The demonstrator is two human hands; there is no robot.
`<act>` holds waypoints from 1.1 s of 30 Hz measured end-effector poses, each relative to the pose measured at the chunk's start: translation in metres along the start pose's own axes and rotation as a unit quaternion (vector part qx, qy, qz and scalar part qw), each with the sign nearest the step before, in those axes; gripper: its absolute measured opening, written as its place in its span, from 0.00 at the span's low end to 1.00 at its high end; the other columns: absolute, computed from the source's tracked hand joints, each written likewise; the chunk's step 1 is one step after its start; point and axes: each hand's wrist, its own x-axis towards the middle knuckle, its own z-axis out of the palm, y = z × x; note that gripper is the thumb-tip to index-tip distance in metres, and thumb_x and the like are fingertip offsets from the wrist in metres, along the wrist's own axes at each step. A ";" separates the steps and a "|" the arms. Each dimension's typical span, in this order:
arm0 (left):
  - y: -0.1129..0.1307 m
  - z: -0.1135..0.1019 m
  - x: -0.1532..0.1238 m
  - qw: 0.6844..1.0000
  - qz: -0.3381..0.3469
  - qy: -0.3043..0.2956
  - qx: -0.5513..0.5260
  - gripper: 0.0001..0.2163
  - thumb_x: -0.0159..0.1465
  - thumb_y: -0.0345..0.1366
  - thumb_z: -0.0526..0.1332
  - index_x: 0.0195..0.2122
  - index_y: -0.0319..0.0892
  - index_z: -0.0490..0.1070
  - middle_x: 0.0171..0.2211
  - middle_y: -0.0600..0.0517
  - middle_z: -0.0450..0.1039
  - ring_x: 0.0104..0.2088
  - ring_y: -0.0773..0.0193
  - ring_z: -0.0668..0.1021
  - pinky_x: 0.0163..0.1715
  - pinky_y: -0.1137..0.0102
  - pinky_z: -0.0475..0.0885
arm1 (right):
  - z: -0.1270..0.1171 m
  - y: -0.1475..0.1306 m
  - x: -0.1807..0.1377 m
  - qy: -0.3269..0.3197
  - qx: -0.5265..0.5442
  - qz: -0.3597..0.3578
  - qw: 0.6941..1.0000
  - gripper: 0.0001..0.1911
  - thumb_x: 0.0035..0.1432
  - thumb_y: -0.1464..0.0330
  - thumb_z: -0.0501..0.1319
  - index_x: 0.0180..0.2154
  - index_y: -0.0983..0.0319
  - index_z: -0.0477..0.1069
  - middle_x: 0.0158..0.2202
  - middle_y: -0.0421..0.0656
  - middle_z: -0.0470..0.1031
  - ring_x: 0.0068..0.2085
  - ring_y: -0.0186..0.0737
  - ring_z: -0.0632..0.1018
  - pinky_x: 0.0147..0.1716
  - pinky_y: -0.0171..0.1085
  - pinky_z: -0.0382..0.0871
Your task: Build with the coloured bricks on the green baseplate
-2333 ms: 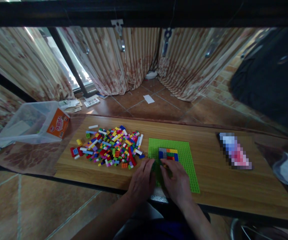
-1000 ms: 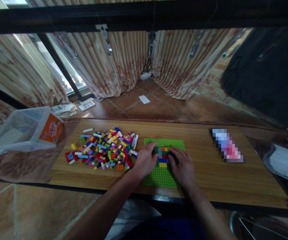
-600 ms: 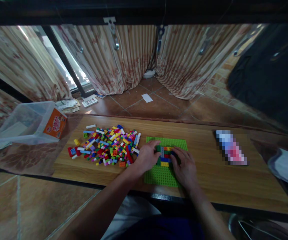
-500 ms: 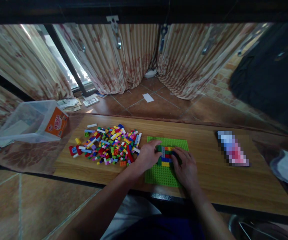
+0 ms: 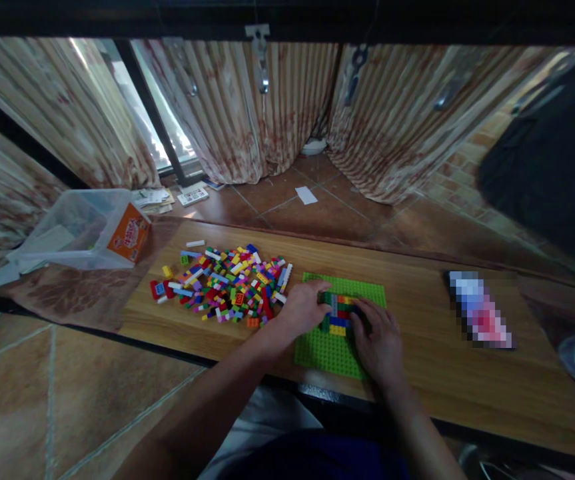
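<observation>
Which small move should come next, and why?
I'd probably press the multicoloured brick block down gently: it is over the green baseplate, seating unclear, with the left hand at its left side and the right hand at its right.

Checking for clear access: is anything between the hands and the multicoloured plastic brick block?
Nothing visible: the left hand and right hand directly flank the multicoloured plastic brick block on the green studded plastic baseplate.

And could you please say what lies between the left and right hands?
The head view shows a multicoloured block of plastic bricks there, over a green studded baseplate.
</observation>
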 end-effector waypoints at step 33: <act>0.014 -0.017 0.023 0.985 -0.032 -0.117 0.120 0.09 0.54 0.31 0.68 0.36 0.40 0.79 0.30 0.52 0.76 0.35 0.61 0.77 0.40 0.70 0.72 | 0.000 0.000 -0.001 -0.020 -0.007 0.025 0.999 0.17 0.65 0.60 0.55 0.50 0.60 0.73 0.51 0.49 0.76 0.52 0.47 0.74 0.53 0.51 0.66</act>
